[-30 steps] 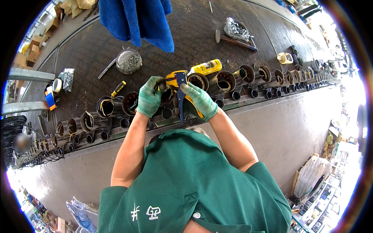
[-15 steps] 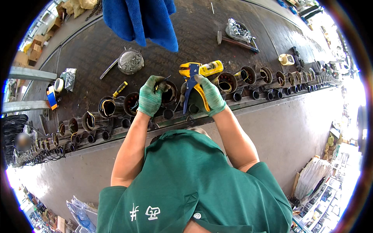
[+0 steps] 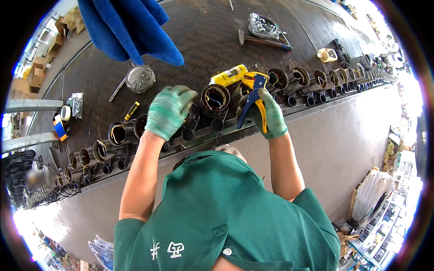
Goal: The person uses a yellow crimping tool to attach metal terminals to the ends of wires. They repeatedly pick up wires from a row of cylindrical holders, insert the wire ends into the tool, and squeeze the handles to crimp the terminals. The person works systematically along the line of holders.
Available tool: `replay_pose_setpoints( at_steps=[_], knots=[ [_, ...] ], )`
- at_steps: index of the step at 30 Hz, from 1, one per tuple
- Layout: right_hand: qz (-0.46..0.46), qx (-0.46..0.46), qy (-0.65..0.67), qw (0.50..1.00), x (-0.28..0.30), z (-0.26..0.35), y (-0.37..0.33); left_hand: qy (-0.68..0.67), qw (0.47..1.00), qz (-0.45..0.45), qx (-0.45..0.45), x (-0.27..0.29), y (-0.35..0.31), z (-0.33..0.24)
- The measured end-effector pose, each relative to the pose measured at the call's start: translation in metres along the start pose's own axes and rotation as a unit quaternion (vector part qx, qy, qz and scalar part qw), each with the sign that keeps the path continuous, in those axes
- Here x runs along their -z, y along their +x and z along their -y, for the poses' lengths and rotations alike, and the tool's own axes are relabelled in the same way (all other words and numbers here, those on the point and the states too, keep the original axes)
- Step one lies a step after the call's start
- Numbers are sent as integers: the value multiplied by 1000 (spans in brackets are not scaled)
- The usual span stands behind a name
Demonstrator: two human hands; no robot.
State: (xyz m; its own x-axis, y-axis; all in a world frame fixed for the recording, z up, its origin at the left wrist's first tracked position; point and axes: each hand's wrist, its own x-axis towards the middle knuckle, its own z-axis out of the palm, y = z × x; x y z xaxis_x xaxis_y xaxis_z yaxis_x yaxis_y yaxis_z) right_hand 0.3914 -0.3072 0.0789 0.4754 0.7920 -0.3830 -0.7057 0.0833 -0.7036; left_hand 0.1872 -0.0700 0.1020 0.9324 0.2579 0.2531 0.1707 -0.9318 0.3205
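Observation:
My right hand [image 3: 273, 118], in a green work glove, is closed round a blue and yellow wire stripper [image 3: 256, 83], its jaws pointing up and away from me. My left hand [image 3: 166, 113], gloved alike, hovers over the row of dark metal tubes; its bent fingers are smeared by motion, and whether they hold anything is hidden. Between the hands stands an open tube [image 3: 214, 100] with thin coloured wires inside. Just beyond it lies a yellow cylindrical container [image 3: 229, 75].
More wired tubes [image 3: 118, 133] line the bench edge on both sides. Farther back are a hammer [image 3: 266, 41], a bag of metal parts [image 3: 263, 25], and a round container of small metal pieces [image 3: 140, 78]. A blue cloth [image 3: 131, 31] hangs at the upper left. A yellow screwdriver [image 3: 132, 110] lies left.
My right hand has carried the wire stripper to the right, away from my left hand. My left hand has shifted a little left and turned its back upward. The view has shifted as well.

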Motion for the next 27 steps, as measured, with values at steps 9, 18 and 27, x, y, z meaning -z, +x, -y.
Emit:
replay_pose_setpoints(
  at_steps=[9,18,27],
  knots=[
    [43,6,17,999,21,-8,-17,164,931,308,-104,-25,98,-26],
    [45,-16,52,998,55,9,-17,45,950,306,-34,-45,112,-26],
    [118,7,-44,992,59,15,8,-338,882,83,317,-75,83,-30]
  ],
)
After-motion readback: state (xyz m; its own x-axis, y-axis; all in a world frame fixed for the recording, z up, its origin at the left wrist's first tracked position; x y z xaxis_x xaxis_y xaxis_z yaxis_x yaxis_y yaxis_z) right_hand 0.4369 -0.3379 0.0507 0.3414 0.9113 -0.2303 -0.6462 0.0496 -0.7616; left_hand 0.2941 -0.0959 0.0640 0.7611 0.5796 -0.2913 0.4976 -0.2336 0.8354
